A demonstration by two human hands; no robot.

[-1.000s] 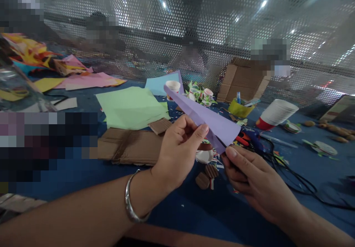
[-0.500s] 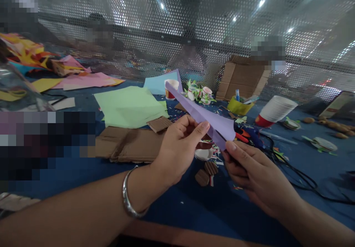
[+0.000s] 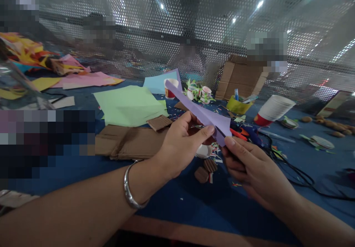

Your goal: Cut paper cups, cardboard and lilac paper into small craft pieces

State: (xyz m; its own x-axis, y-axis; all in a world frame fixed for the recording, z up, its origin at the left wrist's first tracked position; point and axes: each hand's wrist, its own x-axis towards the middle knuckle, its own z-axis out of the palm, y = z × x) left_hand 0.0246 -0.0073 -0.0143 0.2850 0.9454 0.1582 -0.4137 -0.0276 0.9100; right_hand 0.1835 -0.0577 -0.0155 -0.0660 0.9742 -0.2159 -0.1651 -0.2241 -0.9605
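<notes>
A sheet of purple paper (image 3: 219, 119), long and narrow toward its far end, is held up above the table. My left hand (image 3: 184, 141) pinches it near the middle, thumb on top. My right hand (image 3: 246, 160) is closed around scissors, whose dark blade (image 3: 221, 131) lies across the paper's near part. The scissors' handles are hidden inside my fingers. Below the paper, a white round piece (image 3: 203, 151) and two small cardboard hexagons (image 3: 202, 174) lie on the blue table (image 3: 177, 206).
Left are green paper sheets (image 3: 130, 104) and flat cardboard (image 3: 138, 143). Behind stand a paper cup (image 3: 170, 91) and a yellow holder (image 3: 238, 105). To the right are stacked cups (image 3: 274, 109), a black cable (image 3: 302, 175) and small paper turtles (image 3: 318, 142). A perforated screen (image 3: 155, 36) rises at the back.
My left thumb has shifted right along the purple paper, closer to the blade. My right hand and the paper's near end have moved slightly up and left in view.
</notes>
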